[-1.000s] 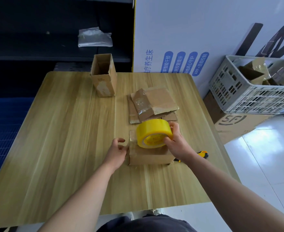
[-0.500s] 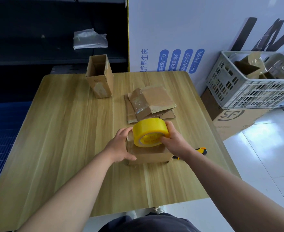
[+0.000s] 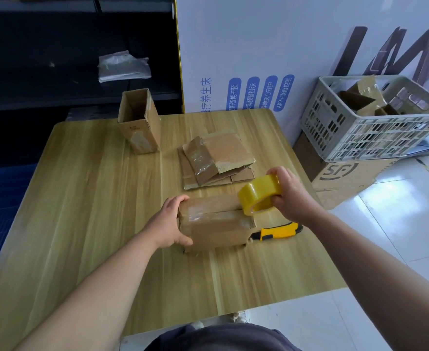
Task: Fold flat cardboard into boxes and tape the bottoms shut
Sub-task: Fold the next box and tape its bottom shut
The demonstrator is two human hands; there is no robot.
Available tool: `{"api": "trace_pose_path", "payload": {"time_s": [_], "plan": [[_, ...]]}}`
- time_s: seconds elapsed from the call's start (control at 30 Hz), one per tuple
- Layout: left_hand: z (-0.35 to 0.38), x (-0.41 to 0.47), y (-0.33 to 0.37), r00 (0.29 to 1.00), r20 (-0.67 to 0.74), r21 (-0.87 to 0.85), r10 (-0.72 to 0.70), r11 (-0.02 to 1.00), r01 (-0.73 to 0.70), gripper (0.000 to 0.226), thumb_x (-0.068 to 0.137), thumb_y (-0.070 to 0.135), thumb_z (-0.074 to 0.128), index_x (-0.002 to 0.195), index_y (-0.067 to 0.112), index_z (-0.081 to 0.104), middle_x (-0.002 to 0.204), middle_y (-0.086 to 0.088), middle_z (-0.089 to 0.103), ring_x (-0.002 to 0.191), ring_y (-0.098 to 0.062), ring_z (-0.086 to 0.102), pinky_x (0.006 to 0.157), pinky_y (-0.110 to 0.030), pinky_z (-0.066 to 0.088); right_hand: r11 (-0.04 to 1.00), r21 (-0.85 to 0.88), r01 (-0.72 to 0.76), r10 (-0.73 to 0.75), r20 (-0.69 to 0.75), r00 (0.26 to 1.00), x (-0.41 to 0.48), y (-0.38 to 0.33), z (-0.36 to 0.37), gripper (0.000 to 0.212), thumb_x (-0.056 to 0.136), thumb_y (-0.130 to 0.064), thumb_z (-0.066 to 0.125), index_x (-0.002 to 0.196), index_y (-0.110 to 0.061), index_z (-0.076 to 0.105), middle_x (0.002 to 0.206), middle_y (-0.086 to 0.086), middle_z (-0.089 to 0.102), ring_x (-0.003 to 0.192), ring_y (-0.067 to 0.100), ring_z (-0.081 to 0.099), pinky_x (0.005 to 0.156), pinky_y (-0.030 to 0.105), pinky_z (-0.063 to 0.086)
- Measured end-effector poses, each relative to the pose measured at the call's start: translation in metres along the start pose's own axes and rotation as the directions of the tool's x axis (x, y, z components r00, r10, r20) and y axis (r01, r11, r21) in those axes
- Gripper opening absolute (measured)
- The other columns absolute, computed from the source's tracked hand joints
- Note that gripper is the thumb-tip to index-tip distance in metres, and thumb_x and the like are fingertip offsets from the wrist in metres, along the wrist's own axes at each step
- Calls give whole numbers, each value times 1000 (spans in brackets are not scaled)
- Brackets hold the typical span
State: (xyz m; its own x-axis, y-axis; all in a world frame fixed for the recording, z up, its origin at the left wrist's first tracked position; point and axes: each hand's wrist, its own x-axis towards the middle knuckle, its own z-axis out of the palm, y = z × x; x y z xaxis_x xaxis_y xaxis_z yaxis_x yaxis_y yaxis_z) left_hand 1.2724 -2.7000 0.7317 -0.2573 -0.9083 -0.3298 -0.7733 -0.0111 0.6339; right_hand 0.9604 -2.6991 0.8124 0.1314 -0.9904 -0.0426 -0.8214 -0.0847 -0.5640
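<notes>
A small folded cardboard box (image 3: 216, 224) lies on the wooden table (image 3: 81, 211) with its closed flaps facing up. My left hand (image 3: 172, 221) grips the box's left end, fingers curled over the top edge and thumb at the front. My right hand (image 3: 291, 193) holds a yellow tape roll (image 3: 256, 193) just past the box's right end, low over the table. A strip of tape seems to run along the flap seam from the left end to the roll. A stack of flat cardboard (image 3: 216, 158) lies behind the box.
A yellow and black utility knife (image 3: 276, 231) lies right of the box. An upright open box (image 3: 140, 120) stands at the table's back. Off the right edge, a grey crate (image 3: 370, 138) with cardboard sits on a big carton (image 3: 347, 178). Dark shelving stands behind.
My right hand has drawn the tape roll from above the box's middle to its right end. My left hand has closed onto the box's left end. The camera view shifted.
</notes>
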Motion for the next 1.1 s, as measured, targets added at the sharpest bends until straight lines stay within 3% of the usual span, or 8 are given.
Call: {"api": "trace_pose_path", "payload": {"time_s": [0.17, 0.3, 0.6, 0.83, 0.97, 1.1], "plan": [[2, -2, -2, 1000, -2, -3, 2, 1000, -2, 117, 47, 30, 94, 140, 39, 24, 138, 15, 27, 113, -14, 49, 78, -27, 53, 995, -93, 40, -40, 0, 999, -2, 9, -2, 52, 78, 3, 56, 124, -18, 42, 113, -5, 36, 109, 20, 36, 90, 29, 32], [1, -4, -2, 1000, 0, 29, -2, 1000, 2, 117, 48, 34, 93, 141, 40, 21, 139, 17, 26, 113, -12, 47, 87, -28, 49, 969, -246, 9, -10, -3, 1000, -8, 30, -5, 54, 77, 4, 53, 124, -22, 46, 119, -1, 43, 110, 21, 33, 94, 36, 35], [-1, -4, 2, 1000, 17, 40, -14, 999, 13, 115, 48, 33, 92, 139, 42, 21, 135, 19, 26, 112, -11, 48, 84, -27, 50, 942, -330, -61, 80, 44, 996, -8, 54, 16, 49, 86, -4, 51, 129, -26, 40, 127, 0, 41, 120, 25, 31, 103, 39, 30], [-2, -3, 0, 999, 37, 90, -20, 996, 16, 117, 48, 34, 92, 139, 43, 20, 137, 20, 26, 113, -9, 48, 87, -29, 51, 896, -437, -84, 132, 80, 988, -20, 65, 42, 56, 87, -6, 54, 134, -28, 32, 131, 0, 37, 124, 25, 32, 106, 34, 26], [-21, 0, -10, 996, 67, 165, -62, 985, 50, 119, 51, 32, 93, 142, 41, 16, 145, 17, 24, 121, -12, 45, 94, -35, 50, 868, -497, 11, 53, 114, 992, -16, 55, 53, 63, 86, -16, 62, 138, -27, 29, 130, -1, 39, 121, 23, 36, 106, 31, 26], [-56, 10, -25, 991, 75, 311, -108, 947, 79, 120, 58, 20, 89, 147, 43, 13, 155, 10, 16, 134, -21, 37, 102, -41, 45, 861, -488, 141, -56, 185, 981, -11, 29, 72, 55, 93, -38, 54, 140, -23, 30, 126, 2, 41, 117, 25, 39, 103, 35, 29]]}}
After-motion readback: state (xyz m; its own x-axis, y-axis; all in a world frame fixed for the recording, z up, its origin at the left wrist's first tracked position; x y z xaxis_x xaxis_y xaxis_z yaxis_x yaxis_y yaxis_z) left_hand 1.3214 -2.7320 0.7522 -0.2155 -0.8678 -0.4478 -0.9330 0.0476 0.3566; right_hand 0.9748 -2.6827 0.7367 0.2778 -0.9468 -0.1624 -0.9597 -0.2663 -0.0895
